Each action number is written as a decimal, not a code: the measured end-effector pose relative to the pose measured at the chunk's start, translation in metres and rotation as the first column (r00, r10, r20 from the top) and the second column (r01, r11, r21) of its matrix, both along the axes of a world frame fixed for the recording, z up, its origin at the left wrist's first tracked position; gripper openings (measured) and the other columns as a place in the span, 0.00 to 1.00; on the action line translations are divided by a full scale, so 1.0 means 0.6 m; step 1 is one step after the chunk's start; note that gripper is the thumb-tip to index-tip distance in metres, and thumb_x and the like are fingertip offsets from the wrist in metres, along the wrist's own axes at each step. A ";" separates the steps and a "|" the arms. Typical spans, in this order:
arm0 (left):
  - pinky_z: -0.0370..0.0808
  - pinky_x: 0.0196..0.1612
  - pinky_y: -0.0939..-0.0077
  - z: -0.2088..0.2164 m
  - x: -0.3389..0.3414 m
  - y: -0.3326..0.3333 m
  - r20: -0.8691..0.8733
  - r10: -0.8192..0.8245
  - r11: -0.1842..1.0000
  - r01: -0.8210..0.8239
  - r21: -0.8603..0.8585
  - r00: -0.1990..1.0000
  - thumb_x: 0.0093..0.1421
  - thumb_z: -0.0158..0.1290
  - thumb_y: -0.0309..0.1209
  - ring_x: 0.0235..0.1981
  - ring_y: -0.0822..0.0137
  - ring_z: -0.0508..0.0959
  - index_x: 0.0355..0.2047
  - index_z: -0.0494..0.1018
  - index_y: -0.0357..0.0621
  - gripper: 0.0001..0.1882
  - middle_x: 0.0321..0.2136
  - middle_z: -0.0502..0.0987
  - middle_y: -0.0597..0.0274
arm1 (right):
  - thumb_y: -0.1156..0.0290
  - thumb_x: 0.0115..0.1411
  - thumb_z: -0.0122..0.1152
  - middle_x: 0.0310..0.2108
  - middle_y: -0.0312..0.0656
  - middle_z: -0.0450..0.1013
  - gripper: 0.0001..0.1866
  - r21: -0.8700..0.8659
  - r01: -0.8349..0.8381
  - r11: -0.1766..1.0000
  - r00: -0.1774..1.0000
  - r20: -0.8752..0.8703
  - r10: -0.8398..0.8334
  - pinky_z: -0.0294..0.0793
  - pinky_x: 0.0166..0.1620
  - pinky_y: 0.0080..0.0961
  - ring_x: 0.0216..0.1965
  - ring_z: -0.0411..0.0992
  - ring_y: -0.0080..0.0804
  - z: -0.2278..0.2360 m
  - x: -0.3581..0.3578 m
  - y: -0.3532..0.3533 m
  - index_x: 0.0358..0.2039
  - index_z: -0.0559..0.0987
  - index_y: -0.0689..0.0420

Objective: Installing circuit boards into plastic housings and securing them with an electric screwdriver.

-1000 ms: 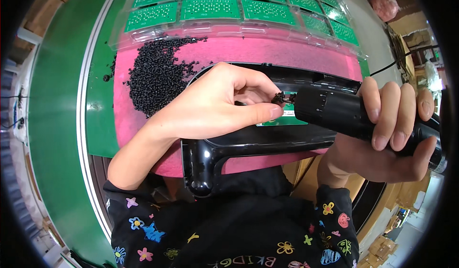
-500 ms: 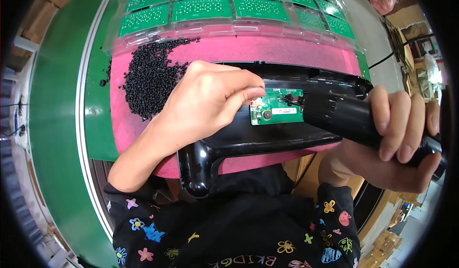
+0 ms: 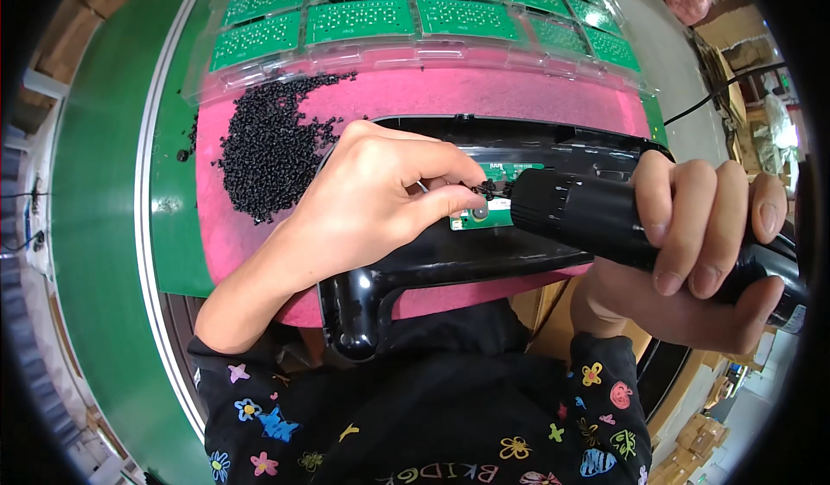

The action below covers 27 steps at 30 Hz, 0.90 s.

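Observation:
My right hand wraps around a black cordless screwdriver, held with its front end pointing left. A clump of small black screws clings to its tip. At that clump, the thumb and forefinger of my left hand pinch screws. Below both hands lies a green circuit board, partly covered by the screwdriver and fingers. It sits inside a black plastic housing whose rounded handle-like end points toward me.
A large heap of black screws lies left on a pink mat. Beyond it, a clear plastic tray carries rows of green circuit boards. Green tabletop extends at the left; a black cable hangs at the right.
The screwdriver has moved left in my right hand, its screw-covered tip now reaching my left fingertips. My left thumb and forefinger have parted slightly and lowered around the screws.

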<state>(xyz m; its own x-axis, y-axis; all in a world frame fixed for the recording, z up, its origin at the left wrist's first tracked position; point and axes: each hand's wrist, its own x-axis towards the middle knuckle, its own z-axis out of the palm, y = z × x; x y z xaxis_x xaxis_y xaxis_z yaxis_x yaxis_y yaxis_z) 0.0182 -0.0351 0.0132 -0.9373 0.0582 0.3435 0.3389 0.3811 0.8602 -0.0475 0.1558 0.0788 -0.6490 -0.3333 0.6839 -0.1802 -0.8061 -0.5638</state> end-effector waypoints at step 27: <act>0.74 0.25 0.54 -0.007 -0.005 -0.004 0.138 0.231 0.893 -0.154 -0.423 0.963 0.63 0.56 0.34 0.23 0.42 0.78 0.26 0.71 0.33 0.15 0.17 0.75 0.46 | 0.61 0.63 0.55 0.19 0.32 0.62 0.14 0.567 0.208 0.797 0.954 -0.299 -0.037 0.60 0.25 0.20 0.16 0.58 0.20 -0.068 -0.058 -0.045 0.40 0.66 0.57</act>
<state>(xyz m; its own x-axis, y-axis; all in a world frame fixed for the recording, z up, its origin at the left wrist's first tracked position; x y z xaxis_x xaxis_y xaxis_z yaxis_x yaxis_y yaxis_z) 0.0152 -0.0373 0.0090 -0.9875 -0.0323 0.1541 0.0778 0.7507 0.6561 -0.0824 0.1291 0.0380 -0.5397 -0.6541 0.5300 -0.4620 -0.2961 -0.8360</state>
